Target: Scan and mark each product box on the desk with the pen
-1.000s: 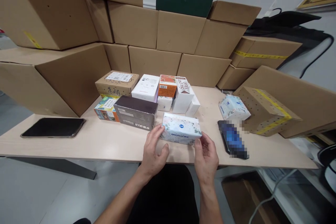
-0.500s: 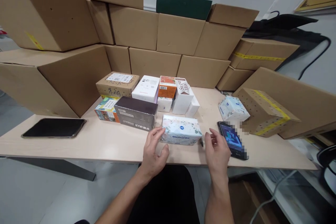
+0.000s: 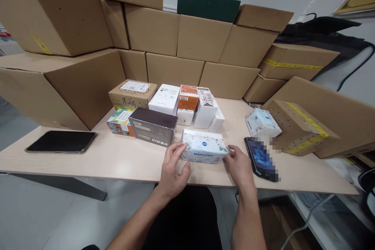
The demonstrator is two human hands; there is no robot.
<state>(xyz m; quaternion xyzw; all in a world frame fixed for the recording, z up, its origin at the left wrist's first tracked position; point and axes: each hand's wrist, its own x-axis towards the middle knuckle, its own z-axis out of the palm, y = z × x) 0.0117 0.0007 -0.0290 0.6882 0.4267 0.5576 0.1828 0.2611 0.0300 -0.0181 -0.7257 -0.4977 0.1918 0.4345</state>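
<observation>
On my feed I see a pale blue-and-white rectangular tissue pack in glossy, floral-printed wrapping (image 3: 204,146). It appears to rest flat on the light wood-toned table (image 3: 125,164), close to the front edge, its length running left to right and roughly parallel to that edge. I can make out a small blue emblem near the middle of its upper face and dark blue "Manhua" lettering along the long side facing me. Green leaf prints show toward its right end. Its shape looks full, with fairly straight edges.
</observation>
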